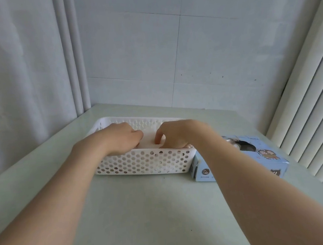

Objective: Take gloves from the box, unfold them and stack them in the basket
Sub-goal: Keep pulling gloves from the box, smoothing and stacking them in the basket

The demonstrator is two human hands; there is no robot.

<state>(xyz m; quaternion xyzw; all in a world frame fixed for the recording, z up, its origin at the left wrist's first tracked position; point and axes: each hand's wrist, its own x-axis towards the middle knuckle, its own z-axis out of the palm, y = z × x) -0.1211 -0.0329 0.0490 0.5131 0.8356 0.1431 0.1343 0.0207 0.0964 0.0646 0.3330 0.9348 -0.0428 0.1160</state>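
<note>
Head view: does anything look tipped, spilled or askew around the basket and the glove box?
Nothing stands out. The white perforated plastic basket sits flat on the pale green table; the light blue cardboard box lies at its right corner, angled but intact. The left hand and right hand rest on pale gloves inside.

White basket [140,162] with walls dotted all over in rows of round holes; pale whitish gloves [148,142] inside it. Light blue box [275,163] printed with brown-and-dark cartoon figures and a dark round logo. Pale green table [145,212]. Grey-white tiled wall [208,48] with thin seams and dark specks. Cream striped blinds [313,107]
</note>
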